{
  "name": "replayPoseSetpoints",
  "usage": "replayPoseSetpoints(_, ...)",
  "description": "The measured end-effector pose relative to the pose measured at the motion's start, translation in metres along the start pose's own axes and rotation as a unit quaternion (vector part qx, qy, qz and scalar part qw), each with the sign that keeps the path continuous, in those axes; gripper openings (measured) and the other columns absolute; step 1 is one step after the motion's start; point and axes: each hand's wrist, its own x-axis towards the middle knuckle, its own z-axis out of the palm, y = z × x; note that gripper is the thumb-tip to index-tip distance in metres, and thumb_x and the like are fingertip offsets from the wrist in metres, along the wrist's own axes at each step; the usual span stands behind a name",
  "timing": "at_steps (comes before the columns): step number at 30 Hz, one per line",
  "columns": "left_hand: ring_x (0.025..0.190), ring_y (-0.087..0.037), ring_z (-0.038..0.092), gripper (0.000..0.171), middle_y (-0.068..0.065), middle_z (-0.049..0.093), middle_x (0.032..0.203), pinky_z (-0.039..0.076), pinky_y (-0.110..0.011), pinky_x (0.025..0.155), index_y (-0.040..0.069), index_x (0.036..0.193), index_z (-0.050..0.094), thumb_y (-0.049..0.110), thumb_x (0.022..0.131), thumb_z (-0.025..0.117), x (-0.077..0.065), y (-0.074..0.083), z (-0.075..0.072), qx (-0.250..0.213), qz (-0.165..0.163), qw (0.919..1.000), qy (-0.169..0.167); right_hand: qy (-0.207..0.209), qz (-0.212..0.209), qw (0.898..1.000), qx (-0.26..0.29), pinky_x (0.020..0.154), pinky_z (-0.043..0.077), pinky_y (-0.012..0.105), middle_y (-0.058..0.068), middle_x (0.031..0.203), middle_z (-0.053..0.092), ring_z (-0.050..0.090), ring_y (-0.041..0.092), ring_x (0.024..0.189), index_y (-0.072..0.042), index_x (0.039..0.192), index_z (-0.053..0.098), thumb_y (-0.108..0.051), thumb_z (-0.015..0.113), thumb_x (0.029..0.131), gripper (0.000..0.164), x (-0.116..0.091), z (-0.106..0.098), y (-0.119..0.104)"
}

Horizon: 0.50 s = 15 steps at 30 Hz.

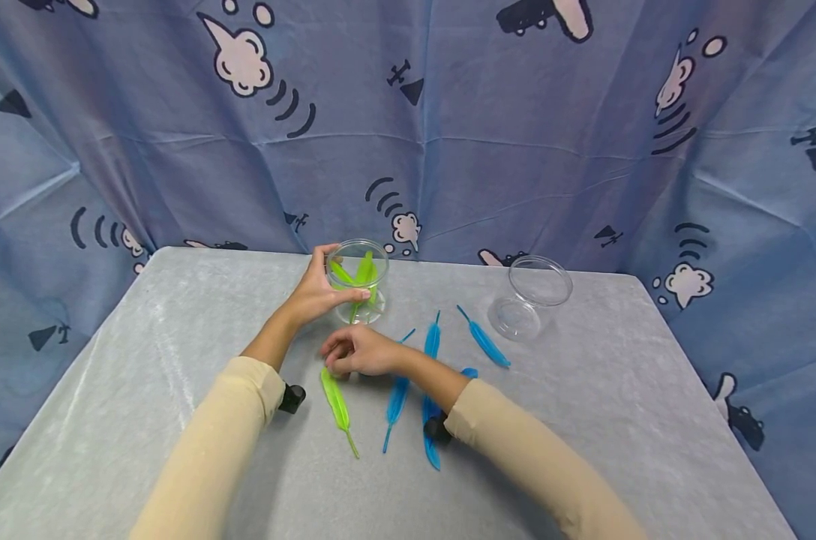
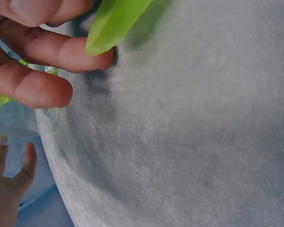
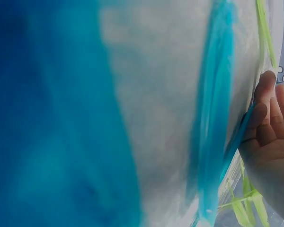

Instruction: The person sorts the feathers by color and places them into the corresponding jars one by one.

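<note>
My left hand (image 1: 316,292) grips a clear round jar (image 1: 379,306), fingers round its far side and thumb across the front. Several green feathers (image 1: 365,268) stand inside it. Just in front of the jar, my right hand (image 1: 370,351) hovers low with loosely bent fingers. Its fingertips are right at the tip of a loose green feather (image 1: 337,409) on the table. From the left wrist, that feather's tip (image 2: 106,35) overlaps one straight finger, and the thumb is apart from it. Blue feathers (image 3: 215,113) lie under and beside the right forearm.
A second clear round container (image 1: 516,321) stands at the back right. Near it lies a blue feather (image 1: 487,345); another blue feather (image 1: 396,401) is left of the right forearm. A patterned blue curtain (image 1: 448,150) hangs behind the grey cloth-covered table (image 1: 624,420).
</note>
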Motion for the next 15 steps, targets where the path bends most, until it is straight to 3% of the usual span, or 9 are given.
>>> replayPoseSetpoints(15, 0.141, -0.032, 0.032, 0.102, -0.020, 0.029, 0.154, 0.029, -0.052, 0.113, 0.013, 0.154, 0.018, 0.033, 0.079, 0.085, -0.0006, 0.0014, -0.0005, 0.005, -0.003, 1.0000, 0.001, -0.019, 0.009, 1.000, -0.020, 0.063, 0.046, 0.018, 0.008, 0.081, 0.067, 0.057, 0.006, 0.067, 0.009, 0.112, 0.065, 0.009, 0.067, 0.086, 0.026, 0.0014, 0.0084, -0.0070)
